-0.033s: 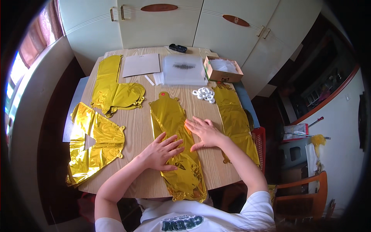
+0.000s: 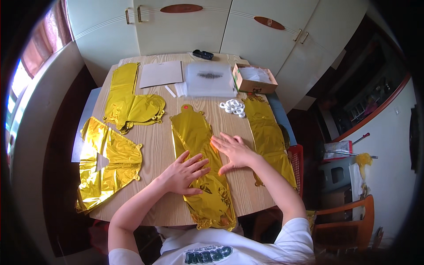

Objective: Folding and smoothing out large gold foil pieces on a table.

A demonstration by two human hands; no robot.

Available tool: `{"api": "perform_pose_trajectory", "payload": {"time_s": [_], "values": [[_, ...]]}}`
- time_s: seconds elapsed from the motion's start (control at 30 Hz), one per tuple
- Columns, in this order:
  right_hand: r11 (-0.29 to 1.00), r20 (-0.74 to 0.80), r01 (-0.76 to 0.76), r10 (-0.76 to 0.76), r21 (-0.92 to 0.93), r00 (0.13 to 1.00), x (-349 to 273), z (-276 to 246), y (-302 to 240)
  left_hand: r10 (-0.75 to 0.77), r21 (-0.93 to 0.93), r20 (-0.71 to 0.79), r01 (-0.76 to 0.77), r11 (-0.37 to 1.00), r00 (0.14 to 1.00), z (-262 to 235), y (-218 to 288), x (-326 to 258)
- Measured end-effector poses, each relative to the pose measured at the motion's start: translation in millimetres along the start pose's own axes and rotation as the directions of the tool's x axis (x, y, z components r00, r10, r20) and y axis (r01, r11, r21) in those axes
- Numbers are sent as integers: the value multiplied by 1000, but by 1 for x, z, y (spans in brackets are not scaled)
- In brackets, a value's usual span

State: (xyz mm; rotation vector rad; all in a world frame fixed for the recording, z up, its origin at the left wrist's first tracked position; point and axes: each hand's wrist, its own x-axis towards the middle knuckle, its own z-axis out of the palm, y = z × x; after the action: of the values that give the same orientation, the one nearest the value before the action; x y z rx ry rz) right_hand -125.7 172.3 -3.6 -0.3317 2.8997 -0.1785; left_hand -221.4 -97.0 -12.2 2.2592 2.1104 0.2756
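Observation:
A long, flat gold foil balloon [image 2: 193,130] lies lengthwise before me, with a small red spot on its far tab and crinkled foil at its near end. Across its middle rests my left hand [image 2: 182,174], palm down, fingers spread. My right hand [image 2: 234,152] touches its right edge with fingers stretched out and thumb apart; neither hand grips anything. More flat gold foil balloons lie around: an angled one [image 2: 104,161] at the near left, a stack [image 2: 126,95] at the far left, and another pile [image 2: 267,132] to the right.
Along the table's far side are a grey card [image 2: 161,75], white sticks [image 2: 181,89], clear plastic bags [image 2: 210,86], an open box [image 2: 240,79] of white material and a black object [image 2: 203,54]. White rings [image 2: 232,107] sit right of centre. A red basket [image 2: 297,170] stands at the right edge.

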Motion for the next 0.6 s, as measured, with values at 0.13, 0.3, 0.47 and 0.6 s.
{"api": "perform_pose_trajectory", "payload": {"time_s": [0.13,0.3,0.47,0.6], "values": [[994,166,-48,64,-100,984,0,-11,-13,-1,-2,0,1,1000,1000,1,1,0],[993,215,-69,89,-99,973,2,-10,-15,1,26,-3,-1,1000,1000,1,0,1],[993,214,-78,94,-83,972,4,-9,-15,-17,-5,8,17,1000,1000,-3,1,2],[995,210,-89,98,-51,973,3,-6,-15,-61,-55,-64,58,997,996,-11,12,21]]}}
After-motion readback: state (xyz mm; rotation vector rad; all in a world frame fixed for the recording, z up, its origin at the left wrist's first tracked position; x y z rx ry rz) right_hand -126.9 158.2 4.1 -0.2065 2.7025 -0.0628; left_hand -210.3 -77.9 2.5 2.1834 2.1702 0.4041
